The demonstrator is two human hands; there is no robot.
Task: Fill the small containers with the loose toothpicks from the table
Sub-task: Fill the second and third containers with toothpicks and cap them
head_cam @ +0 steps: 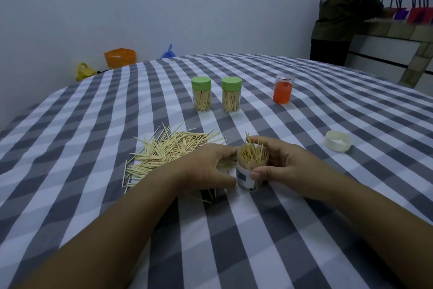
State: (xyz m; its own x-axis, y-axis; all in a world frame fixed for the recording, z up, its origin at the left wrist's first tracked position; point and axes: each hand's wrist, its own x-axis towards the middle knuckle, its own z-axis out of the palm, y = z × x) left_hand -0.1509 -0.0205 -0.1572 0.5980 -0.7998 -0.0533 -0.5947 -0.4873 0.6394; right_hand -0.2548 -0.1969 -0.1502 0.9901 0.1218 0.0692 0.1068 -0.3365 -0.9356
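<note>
Near centre, right hand [278, 162] grips the open container [251, 171], packed with toothpicks; left hand [210, 169] curls against its left side, over the loose toothpicks [168, 150]. Risk: crowded protruding tips may spill if tilted

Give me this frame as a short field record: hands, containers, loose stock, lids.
left hand: curled beside open container, over pile edge; whether it holds toothpicks is unclear
right hand: grips open container
open container: upright, lidless, packed with toothpicks, some poking above rim
loose toothpicks: pile on checked tablecloth, left of open container
green-lidded containers: two, capped, filled, farther back
orange container: back right, contents unclear
white lid: loose, right side
</note>
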